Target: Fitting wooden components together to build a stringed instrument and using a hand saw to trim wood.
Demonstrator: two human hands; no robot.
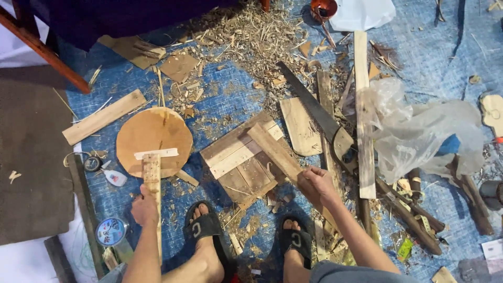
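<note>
Blue woven tarp (230, 105), littered with pale wood shavings, covers the floor. My left hand (144, 208) grips a narrow rough wooden strip (152, 175) lying across a round plywood disc (154, 139). My right hand (317, 186) clasps a long flat slat (272, 149), seemingly resting on a square slatted panel (241, 162). A handsaw (314, 112) lies nearby.

A: What are the hands on?
B: Left hand (144, 208) grips a rough, pale wood slat (152, 181); right hand (316, 184) a matt wood strip (273, 151).

A: Around them?
B: At twelve o'clock, dry wood shavings (251, 36) on a woven blue plastic tarp (445, 47). At two o'clock, a dull metal saw (309, 102) and crinkled, glossy clear plastic bag (419, 131).
</note>
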